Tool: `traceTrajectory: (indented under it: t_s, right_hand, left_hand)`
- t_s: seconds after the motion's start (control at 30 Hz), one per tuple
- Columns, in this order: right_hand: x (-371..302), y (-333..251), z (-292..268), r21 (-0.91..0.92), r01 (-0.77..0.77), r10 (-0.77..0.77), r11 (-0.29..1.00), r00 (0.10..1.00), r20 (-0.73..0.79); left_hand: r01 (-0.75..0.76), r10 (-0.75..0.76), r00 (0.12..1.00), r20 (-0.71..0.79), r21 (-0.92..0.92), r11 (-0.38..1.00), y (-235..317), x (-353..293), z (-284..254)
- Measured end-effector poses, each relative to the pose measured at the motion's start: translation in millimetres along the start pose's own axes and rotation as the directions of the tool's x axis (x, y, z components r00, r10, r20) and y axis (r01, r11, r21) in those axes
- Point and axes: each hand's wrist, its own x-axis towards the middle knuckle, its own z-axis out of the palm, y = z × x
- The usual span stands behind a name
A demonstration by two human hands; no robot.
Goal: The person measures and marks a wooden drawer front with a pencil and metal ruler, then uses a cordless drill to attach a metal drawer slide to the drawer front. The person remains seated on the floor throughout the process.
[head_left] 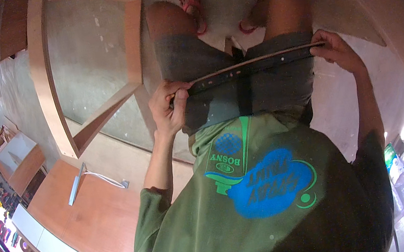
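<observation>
In the head view, a long, flat dark strip with a brown upper edge and several pale marks or holes lies across the middle of the frame, in front of the grey shorts. The left hand grips one end at centre left, its fingers folded round with the thumb pressed near the edge. The right hand holds the other end at centre right, fingers closed in a lighter pinch. Gripping both ends probably holds the strip level and stops it sagging; having it over the lap likely puts its face in easy sight. Whether it touches the shorts I cannot tell.

At upper left, an open wooden frame stands beside the person, apart from the hands, perhaps to leave the lap free. At lower left, a slim metal bar and a white cable lie on a brown wooden panel, whose flat face likely supports them well.
</observation>
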Motion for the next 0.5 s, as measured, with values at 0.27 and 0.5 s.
traceTrajectory:
  t_s: [0.27,0.5]
  right_hand:
    - [-7.4,-16.6,-0.9,0.050,-0.015,0.014,0.999,1.000,0.028]
    - [-6.2,-19.4,-7.1,0.085,0.054,-0.058,0.995,0.997,0.044]
  left_hand:
    - [-0.219,0.116,0.957,0.265,0.403,0.889,31.1,16.8,0.2]
    - [-0.145,0.023,0.954,0.300,0.394,0.908,28.4,15.8,-1.8]
